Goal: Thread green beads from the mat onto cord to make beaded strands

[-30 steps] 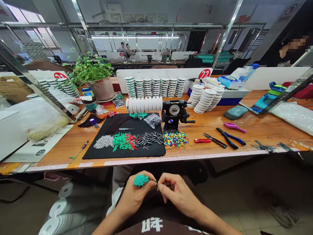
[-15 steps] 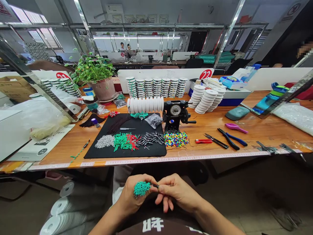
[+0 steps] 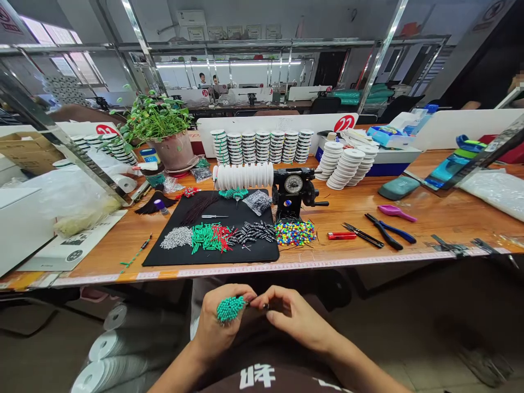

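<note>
My left hand (image 3: 213, 322) is closed around a bundle of thin strands with small green bead-like tips (image 3: 230, 310), the tips fanning out over the back of the fist. My right hand (image 3: 297, 319) is beside it, thumb and fingers bent in a pinch near the bundle's other end. A small dark piece (image 3: 266, 307) shows at the right fingertips; its exact kind is too small to make out. Both hands are above my lap, in front of the table edge. Beyond them, a black mat (image 3: 245, 257) bears heaps of green and red tubes (image 3: 210, 237) and black pieces (image 3: 254, 233).
A hand-cranked winder (image 3: 292, 188) holds a row of white spools (image 3: 243, 176). Multicoloured beads (image 3: 295, 233) lie below it. To the right are a red cutter (image 3: 341, 236), tweezers (image 3: 363, 236) and blue-handled pliers (image 3: 391, 232). A potted plant (image 3: 172, 150) stands back left.
My left hand has shifted slightly left with the green-tipped bundle. My right thumb has come down away from the forefinger, and the dark piece is now near the right fingertips.
</note>
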Demonstrator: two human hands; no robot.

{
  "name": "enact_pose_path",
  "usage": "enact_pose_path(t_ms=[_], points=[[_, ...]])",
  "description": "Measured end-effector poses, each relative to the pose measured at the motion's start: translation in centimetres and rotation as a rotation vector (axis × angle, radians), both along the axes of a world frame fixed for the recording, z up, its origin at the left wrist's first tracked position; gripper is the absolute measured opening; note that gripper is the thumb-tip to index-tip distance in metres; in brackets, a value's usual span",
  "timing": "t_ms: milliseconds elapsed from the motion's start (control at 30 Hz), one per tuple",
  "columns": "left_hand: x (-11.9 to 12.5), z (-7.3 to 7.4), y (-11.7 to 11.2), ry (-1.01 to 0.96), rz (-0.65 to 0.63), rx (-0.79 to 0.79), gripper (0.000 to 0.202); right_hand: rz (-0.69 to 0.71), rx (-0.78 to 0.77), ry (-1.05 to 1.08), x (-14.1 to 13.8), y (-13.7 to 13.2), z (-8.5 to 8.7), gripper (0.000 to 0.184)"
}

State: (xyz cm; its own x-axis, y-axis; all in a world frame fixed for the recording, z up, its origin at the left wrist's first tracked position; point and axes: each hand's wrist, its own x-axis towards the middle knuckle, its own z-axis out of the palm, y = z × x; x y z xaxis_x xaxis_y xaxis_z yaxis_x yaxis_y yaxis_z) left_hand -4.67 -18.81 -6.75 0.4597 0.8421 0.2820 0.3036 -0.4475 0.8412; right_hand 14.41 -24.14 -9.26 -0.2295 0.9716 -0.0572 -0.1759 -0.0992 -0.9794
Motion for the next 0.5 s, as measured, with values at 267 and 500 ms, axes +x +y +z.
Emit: enact_pose_path(t_ms=[267,500], points=[[1.1,0.6,0.4,-0.104,0.072,-0.327,0.028,-0.064,-0.033,0.168,-0.6,0.1,-0.1,0.035],[1.2,-1.3,-0.2,-0.216,-0.087,-0.693,0.035,-0.292,-0.025,-0.063,0.2,-0.5,1.2,0.043]])
